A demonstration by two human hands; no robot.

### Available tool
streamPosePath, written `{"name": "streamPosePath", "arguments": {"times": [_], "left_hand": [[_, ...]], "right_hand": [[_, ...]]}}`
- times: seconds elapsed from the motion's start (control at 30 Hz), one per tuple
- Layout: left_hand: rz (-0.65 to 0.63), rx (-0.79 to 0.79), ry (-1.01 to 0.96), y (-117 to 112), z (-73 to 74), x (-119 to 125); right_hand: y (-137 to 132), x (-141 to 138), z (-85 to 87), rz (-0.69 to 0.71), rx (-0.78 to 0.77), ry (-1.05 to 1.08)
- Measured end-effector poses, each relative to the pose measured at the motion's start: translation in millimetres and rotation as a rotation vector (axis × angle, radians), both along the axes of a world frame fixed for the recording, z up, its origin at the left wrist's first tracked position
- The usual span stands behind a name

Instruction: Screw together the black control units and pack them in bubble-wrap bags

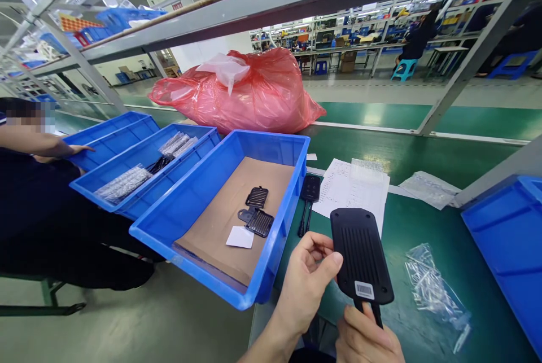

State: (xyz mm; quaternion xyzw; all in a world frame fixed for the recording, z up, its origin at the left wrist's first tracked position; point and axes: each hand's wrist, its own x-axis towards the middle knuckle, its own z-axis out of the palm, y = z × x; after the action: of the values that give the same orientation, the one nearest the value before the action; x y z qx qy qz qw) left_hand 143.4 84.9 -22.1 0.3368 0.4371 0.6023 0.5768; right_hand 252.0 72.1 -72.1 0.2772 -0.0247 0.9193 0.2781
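A flat black ribbed plastic device [359, 247] with rounded corners, a barcode label [364, 290] near its lower end and black cables [376, 313] coming out below is held up over the bench. My left hand [305, 278] is closed, thumb and fingers pinching the device's left edge. Lower down, my right hand [368, 336] wraps round the cables just under the body; its fingertips are partly hidden. A similar black device [311, 189] with two cables lies on the bench beyond, beside the blue bin [271, 283].
On cardboard in the bin lie black ribbed parts [259, 222] and a white paper square [240, 237]. Printed sheets [339, 193], a bag of small clear pieces [436, 284] and another blue bin [506, 250] share the bench. At left, a person [51, 205] reaches toward more bins [144, 168]. A red bag [254, 92] sits behind.
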Motion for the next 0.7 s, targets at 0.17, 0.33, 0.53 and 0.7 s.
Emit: {"name": "streamPosePath", "arguments": {"times": [0.17, 0.33, 0.53, 0.7], "left_hand": [[0.003, -0.008, -0.01, -0.1, 0.0, 0.1], [0.001, -0.015, -0.016, 0.1, 1.1, 0.3], [0.005, -0.016, -0.02, 0.5, -0.9, 0.9], [-0.002, -0.017, -0.03, 0.5, -2.4, 1.2]], "right_hand": [[0.1, 1.5, 1.5, 0.004, -0.003, -0.03], [-0.2, -0.9, 1.2, -0.01, -0.004, -0.016], [-0.3, -0.4, -2.5, -0.021, 0.004, -0.032], [-0.8, 0.0, -1.5, -0.028, 0.006, -0.067]]}}
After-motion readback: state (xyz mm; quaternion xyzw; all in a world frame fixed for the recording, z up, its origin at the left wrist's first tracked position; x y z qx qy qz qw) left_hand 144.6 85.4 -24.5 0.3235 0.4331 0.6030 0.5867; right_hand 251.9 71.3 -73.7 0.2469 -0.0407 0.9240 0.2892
